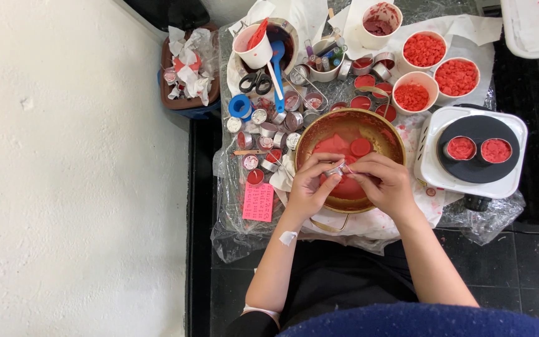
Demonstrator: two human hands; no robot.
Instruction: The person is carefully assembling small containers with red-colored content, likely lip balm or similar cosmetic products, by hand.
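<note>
here my left hand (310, 184) and right hand (383, 182) are pressed together over the brass pan (389, 132) of red wax, both pinching one small metal cup (335, 169) between the fingertips. to my right a white hot plate (435, 178) carries two filled tins (461, 148), and three paper cups of red pellets (424, 50) stand behind the pan.

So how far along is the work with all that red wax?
Done: small metal cups filled with red wax. In hand: the left hand and right hand hold one small metal cup over the brass bowl. Left: empty metal cups, white tubs of red wax pieces.
</note>
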